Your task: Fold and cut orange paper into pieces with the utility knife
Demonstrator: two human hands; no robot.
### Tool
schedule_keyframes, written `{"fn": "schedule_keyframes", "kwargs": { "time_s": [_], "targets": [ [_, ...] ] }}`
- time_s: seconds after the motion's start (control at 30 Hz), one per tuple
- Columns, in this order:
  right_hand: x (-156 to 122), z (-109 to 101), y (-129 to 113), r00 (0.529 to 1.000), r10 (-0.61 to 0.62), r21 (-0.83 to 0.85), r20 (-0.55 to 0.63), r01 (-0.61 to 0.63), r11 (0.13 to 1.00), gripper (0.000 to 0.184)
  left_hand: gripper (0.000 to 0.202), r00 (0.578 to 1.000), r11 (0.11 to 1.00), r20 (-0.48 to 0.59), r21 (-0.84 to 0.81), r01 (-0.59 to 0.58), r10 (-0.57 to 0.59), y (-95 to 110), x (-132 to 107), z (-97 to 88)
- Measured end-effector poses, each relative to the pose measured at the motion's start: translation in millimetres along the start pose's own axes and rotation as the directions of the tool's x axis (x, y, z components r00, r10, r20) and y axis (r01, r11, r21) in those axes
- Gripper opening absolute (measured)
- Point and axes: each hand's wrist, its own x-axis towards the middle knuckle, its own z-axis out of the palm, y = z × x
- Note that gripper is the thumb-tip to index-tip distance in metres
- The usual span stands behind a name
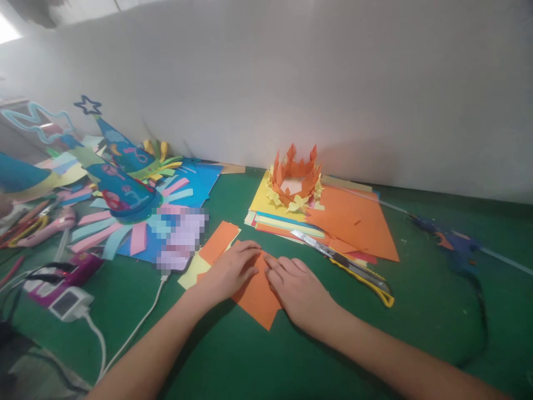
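Observation:
A sheet of orange paper [260,303] lies on the green table directly in front of me, one corner pointing my way. My left hand [235,270] is on its upper left part, thumb and fingers drawn together at the edge. Close beside it, my right hand [297,290] presses its bent fingers onto the upper right side. The fingertips of both hands nearly meet at the top of the sheet; whether the paper is folded there is hidden. Under and beyond my left hand are another orange piece [219,240] and some pale yellow paper [189,276].
A box cutter [345,266] with its blade out lies right of my hands. Behind stand an orange and yellow paper crown [293,178] and stacked coloured paper [358,222]. A glue gun [453,241] is far right; decorated cone hats [120,186], a phone [181,239] and a power strip [70,278] are left.

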Motion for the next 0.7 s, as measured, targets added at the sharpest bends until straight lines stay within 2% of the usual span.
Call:
{"fn": "schedule_keyframes", "kwargs": {
  "time_s": [0.1,0.2,0.4,0.53,0.7],
  "targets": [
    [3.8,-1.3,0.2,0.998,0.030,0.020,0.057,-0.031,0.999,0.021,0.033,0.999,0.999,0.012,0.007,-0.036,0.036,1.8,0.4,-1.6],
    [3.3,-1.4,1.5,0.997,0.051,0.021,0.065,-0.053,0.998,0.019,0.033,0.999,0.999,0.025,0.030,-0.045,0.044,5.0,0.3,-3.0],
    [-13.9,-5.6,4.3,0.997,0.063,-0.092,-0.039,-0.066,0.994,0.020,0.033,0.998,0.991,0.041,0.119,-0.056,0.052,8.4,-1.0,-3.8],
    [-32.6,-9.0,7.4,0.992,0.064,-0.097,-0.110,-0.075,0.992,0.023,0.032,0.998,0.984,0.036,0.170,-0.057,0.052,10.4,-1.4,-4.8],
    [-49.0,-9.3,8.3,0.984,0.117,-0.067,-0.135,-0.127,0.990,0.026,0.033,0.997,0.971,0.038,0.225,-0.081,0.074,10.7,-1.8,-4.0]
  ]
}}
